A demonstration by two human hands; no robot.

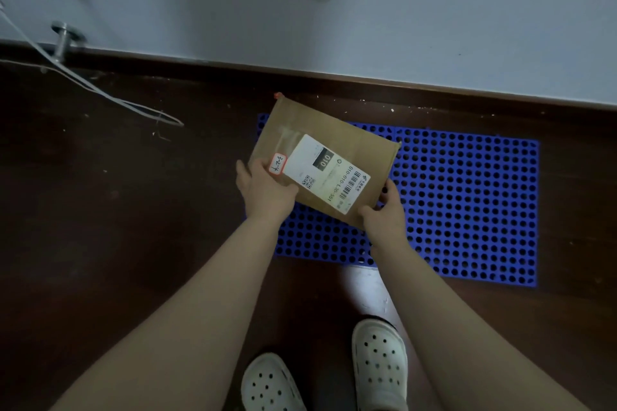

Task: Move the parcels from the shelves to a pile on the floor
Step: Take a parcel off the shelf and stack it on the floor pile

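Note:
A flat brown cardboard parcel [337, 140] with a white shipping label and a small red-edged sticker sits tilted over the left part of a blue perforated floor mat [467, 197]. My left hand [263, 190] holds the parcel's near left corner, thumb on top by the sticker. My right hand [384, 210] grips its near right corner, fingers curled round the edge. Whether the parcel rests on the mat or hangs just above it, I cannot tell. No shelves are in view.
The dark wooden floor [117, 210] meets a pale wall with a dark skirting board behind the mat. A white cable [100, 93] loops across the floor at left, near a metal door stop [63, 40]. My feet in white clogs [380, 364] stand close to the mat's near edge.

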